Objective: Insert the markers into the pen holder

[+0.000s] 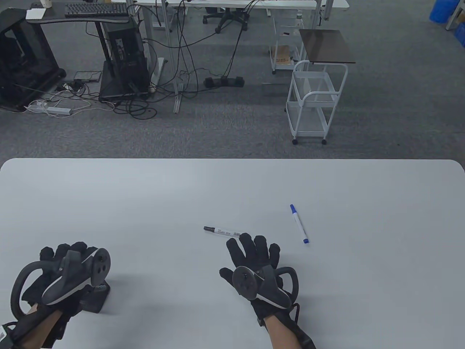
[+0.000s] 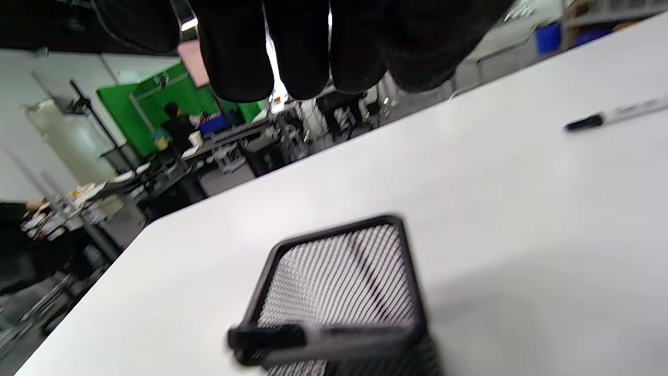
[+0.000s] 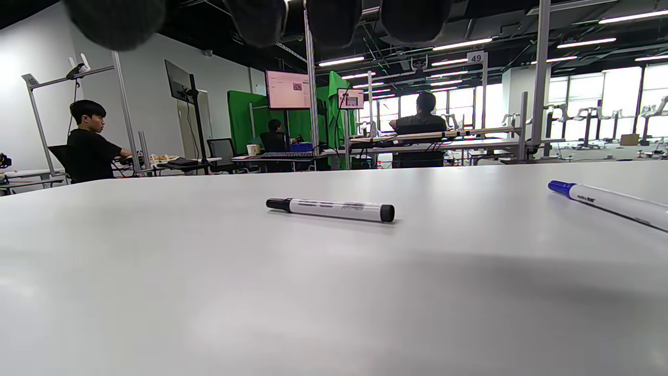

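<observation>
A black mesh pen holder stands at the near left of the table, mostly hidden under my left hand in the table view. A blurred, black-capped marker lies across the holder's near rim. My left fingers hang above the holder with nothing in them. A white marker with a black cap lies on the table, also in the right wrist view. My right hand is open, its fingertips just short of that marker. A blue-capped marker lies to the right.
The white table ends in a far edge with rounded corners. Beyond it on the floor stand a white wire cart, desks and cables.
</observation>
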{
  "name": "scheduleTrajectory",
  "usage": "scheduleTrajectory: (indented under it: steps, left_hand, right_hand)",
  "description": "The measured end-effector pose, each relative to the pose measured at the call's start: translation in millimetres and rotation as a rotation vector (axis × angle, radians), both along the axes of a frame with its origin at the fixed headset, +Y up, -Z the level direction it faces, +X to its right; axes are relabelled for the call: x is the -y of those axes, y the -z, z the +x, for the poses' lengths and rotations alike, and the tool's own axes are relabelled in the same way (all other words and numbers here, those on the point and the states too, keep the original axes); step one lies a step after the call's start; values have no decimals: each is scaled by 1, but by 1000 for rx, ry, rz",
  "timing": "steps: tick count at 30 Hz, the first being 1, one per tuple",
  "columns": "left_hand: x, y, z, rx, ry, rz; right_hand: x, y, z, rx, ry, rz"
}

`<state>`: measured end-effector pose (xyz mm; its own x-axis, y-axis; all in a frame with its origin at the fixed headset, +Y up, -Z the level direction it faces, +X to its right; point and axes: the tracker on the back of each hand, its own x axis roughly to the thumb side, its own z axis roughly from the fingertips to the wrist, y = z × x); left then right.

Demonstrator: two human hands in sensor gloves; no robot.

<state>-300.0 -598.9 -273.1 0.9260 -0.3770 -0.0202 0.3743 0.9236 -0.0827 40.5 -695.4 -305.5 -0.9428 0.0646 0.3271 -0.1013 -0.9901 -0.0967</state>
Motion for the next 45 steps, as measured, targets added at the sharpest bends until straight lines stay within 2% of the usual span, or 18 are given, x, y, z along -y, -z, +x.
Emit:
scheduleTrajectory:
  steps: [7, 11, 19, 22, 26, 32, 38, 45]
  left_hand:
    - [5, -15, 46, 135, -267, 207]
    - [21, -17, 64, 196, -376, 269]
    - [48, -9, 83, 227, -526, 255]
    - [55, -5, 91, 224, -514, 229]
    - [64, -2, 100, 226, -472, 250]
    - [77, 1, 101, 223, -476, 241]
    - [83, 6, 97, 211, -485, 222]
    - [80, 9, 93, 201, -480, 236]
  right_hand:
    - [-5, -3, -2, -8, -2, 21]
    - [-8, -6, -3, -13, 2, 32]
    - [-9, -7, -6, -33, 13, 30]
    - [-8, -8, -8, -38, 7, 32]
    - [-7, -9, -10, -46, 3, 28]
    - [-7, -9, -13, -55, -1, 26]
    - [-6, -9, -13, -50, -9, 19]
    - [-7, -7, -11, -44, 11, 13]
